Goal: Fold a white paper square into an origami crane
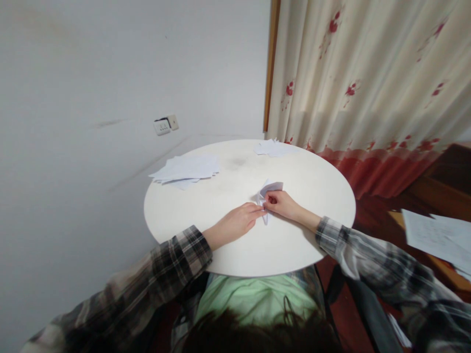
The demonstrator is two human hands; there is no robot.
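Note:
A small folded piece of white paper (273, 187) is on the round white table, with flaps standing up and a narrow point toward me. My right hand (281, 203) pinches it from the right, thumb and fingers closed on the paper. From the left, my left hand (241, 220) reaches in with its fingers held together, the fingertips pressing on the paper's lower part. The fingers cover the middle of the folds, so the exact shape cannot be made out.
The round table (235, 255) carries a stack of white sheets (187, 167) at its left back and smaller papers (274, 147) at the back. A wall socket (162, 127) and a flowered curtain (353, 73) are beyond. More papers (437, 238) lie on wooden furniture at right.

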